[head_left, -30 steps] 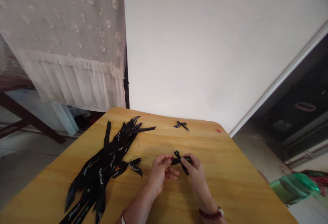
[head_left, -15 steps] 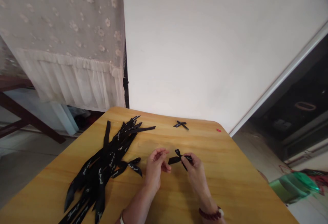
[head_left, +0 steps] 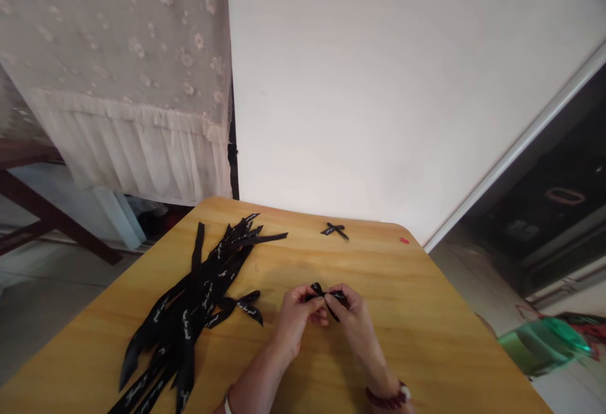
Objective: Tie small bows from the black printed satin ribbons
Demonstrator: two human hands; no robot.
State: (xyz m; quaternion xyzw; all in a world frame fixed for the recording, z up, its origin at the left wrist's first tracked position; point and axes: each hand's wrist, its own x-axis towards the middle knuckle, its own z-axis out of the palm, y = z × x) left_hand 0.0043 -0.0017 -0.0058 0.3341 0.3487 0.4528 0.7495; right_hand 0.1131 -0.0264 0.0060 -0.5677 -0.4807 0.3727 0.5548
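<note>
Between my two hands is a black ribbon bow [head_left: 334, 314] with white lettering, held just above the table. My left hand [head_left: 298, 316] is closed, its thumb and fingers pinching the bow's left side. From the other side, my right hand [head_left: 349, 310] pinches the bow near its knot, thumb almost touching the left thumb. Fingers cover much of the knot. To the left lies a loose pile of black printed ribbon strips [head_left: 203, 294], with a looped ribbon [head_left: 243, 305] at its right edge. Farther back rests another black bow [head_left: 335, 230].
The wooden table [head_left: 416, 332] stands against a white panel [head_left: 379, 86]. A small red piece [head_left: 404, 240] lies near its far right corner. A lace curtain [head_left: 142, 73] hangs at the back left. Beyond the right edge is a green translucent container [head_left: 544, 344].
My left hand has moved right and closed on the left side of the bow; half a second ago it was apart from it. My right hand has kept its hold.
</note>
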